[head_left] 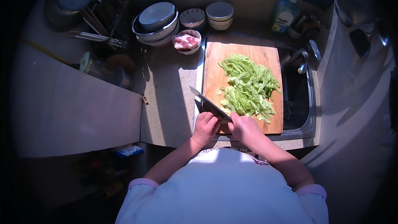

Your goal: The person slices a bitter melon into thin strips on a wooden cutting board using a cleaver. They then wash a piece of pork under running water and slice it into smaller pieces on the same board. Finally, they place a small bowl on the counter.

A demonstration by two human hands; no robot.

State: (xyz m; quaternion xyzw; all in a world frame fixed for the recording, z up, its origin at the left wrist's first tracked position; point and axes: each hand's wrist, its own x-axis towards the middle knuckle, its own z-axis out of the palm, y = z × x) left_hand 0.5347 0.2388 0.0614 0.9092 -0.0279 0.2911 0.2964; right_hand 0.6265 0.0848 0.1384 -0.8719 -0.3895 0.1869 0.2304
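My right hand (247, 128) grips the handle of a kitchen knife (211, 103). Its blade slants up and to the left, across the lower left part of a wooden cutting board (214, 49). Close beside the blade, my left hand (205, 127) rests at the board's lower left corner with its fingers curled. A pale green bit shows by those fingertips, but the blade and fingers hide most of what is under them. Shredded green lettuce-like leaves (248, 84) lie in a loose heap over the board's middle and right.
The board lies over part of a sink (298, 105) with a faucet (302, 63). Behind its left corner, a bowl holds raw meat (186, 42). Stacked bowls (219, 15), a basin (155, 32) and a pump bottle (284, 15) line the wall. A lidded jar (105, 70) lies left.
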